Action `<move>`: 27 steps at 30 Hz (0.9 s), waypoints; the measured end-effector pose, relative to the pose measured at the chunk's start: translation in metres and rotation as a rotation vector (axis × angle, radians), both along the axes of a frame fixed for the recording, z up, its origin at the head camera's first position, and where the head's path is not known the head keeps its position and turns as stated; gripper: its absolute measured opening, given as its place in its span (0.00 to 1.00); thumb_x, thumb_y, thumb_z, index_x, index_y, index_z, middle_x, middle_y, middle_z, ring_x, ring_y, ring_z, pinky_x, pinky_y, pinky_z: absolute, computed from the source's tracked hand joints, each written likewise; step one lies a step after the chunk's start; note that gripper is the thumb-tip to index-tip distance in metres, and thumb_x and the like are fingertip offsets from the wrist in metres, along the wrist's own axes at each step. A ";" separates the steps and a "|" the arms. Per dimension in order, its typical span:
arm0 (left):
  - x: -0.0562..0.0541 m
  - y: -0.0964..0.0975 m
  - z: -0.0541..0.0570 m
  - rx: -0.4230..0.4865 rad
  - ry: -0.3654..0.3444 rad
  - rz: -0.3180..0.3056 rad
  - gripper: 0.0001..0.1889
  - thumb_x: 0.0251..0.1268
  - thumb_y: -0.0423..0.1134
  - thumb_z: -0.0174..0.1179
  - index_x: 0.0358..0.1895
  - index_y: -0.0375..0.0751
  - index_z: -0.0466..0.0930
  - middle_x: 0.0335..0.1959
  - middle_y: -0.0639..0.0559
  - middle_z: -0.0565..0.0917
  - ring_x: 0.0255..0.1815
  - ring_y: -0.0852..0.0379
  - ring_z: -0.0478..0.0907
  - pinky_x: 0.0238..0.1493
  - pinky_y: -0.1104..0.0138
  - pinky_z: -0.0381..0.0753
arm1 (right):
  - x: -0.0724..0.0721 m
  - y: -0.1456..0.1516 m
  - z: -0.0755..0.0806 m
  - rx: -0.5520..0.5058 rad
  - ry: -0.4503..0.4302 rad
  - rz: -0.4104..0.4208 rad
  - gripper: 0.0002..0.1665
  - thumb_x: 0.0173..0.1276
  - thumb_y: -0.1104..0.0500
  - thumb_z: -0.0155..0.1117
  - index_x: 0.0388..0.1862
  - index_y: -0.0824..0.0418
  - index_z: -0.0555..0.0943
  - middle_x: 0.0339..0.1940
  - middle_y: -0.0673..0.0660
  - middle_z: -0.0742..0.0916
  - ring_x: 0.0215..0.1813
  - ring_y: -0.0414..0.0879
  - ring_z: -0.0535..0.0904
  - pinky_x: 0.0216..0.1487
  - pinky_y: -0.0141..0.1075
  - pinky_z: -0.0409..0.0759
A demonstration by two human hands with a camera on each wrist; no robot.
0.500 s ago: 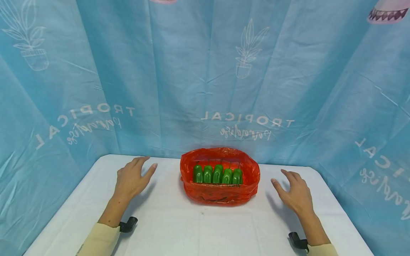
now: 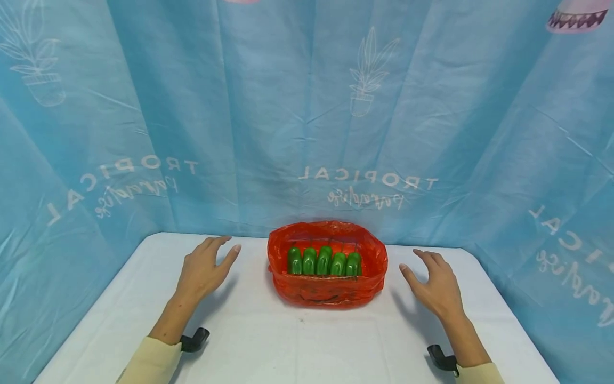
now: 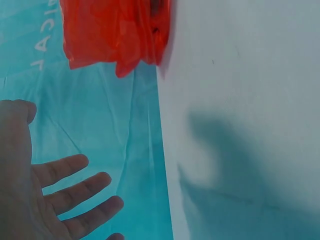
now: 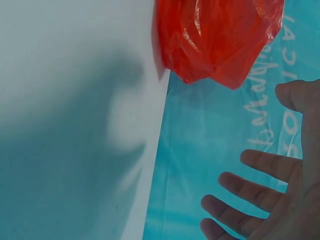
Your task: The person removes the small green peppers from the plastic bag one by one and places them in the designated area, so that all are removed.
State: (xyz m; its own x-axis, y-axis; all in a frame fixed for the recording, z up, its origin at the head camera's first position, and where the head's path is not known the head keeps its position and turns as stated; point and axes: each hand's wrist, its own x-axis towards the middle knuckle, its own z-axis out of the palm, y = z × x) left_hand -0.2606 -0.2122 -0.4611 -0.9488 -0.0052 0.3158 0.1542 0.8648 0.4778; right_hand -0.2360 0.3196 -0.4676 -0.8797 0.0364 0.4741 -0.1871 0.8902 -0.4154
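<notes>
Toward the back of the white table stands a red plastic bag (image 2: 326, 292), its mouth spread wide and facing up. Inside it several glossy green peppers (image 2: 324, 261) with thin dark stems lie side by side in a row. My left hand (image 2: 203, 269) hovers over the table to the left of the bag, fingers spread and holding nothing. On the bag's other side my right hand (image 2: 437, 285) is likewise raised with spread fingers, apart from the bag. Both wrist views show the bag's outer side (image 3: 107, 32) and the loose fingers of each hand.
The table (image 2: 307, 346) has a white cover and rounded back corners. A blue printed curtain (image 2: 268, 133) hangs behind it and along both sides. Each wrist wears a small black camera (image 2: 195, 340).
Both hands have moved slightly inward toward the bag, the left one to the right and the right one to the left. The bag and peppers look unmoved on the table.
</notes>
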 end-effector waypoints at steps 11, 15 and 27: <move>0.002 0.012 0.006 0.065 -0.039 -0.027 0.39 0.80 0.70 0.44 0.75 0.40 0.74 0.67 0.36 0.78 0.67 0.33 0.75 0.65 0.34 0.73 | -0.004 -0.011 0.004 -0.002 0.022 0.027 0.35 0.73 0.43 0.68 0.68 0.65 0.81 0.66 0.69 0.82 0.63 0.70 0.78 0.61 0.70 0.75; -0.001 0.018 0.009 0.089 -0.033 -0.040 0.39 0.80 0.69 0.45 0.74 0.41 0.74 0.66 0.37 0.79 0.66 0.35 0.76 0.64 0.36 0.75 | -0.006 -0.015 0.007 -0.004 0.051 0.039 0.35 0.73 0.44 0.69 0.68 0.66 0.81 0.66 0.69 0.82 0.64 0.69 0.77 0.62 0.70 0.75; -0.013 0.046 0.013 0.111 -0.027 -0.083 0.36 0.80 0.67 0.49 0.74 0.42 0.74 0.61 0.40 0.81 0.61 0.38 0.80 0.59 0.40 0.81 | -0.013 -0.034 0.015 -0.035 0.066 0.092 0.34 0.71 0.45 0.72 0.67 0.65 0.82 0.64 0.68 0.83 0.63 0.68 0.78 0.61 0.68 0.76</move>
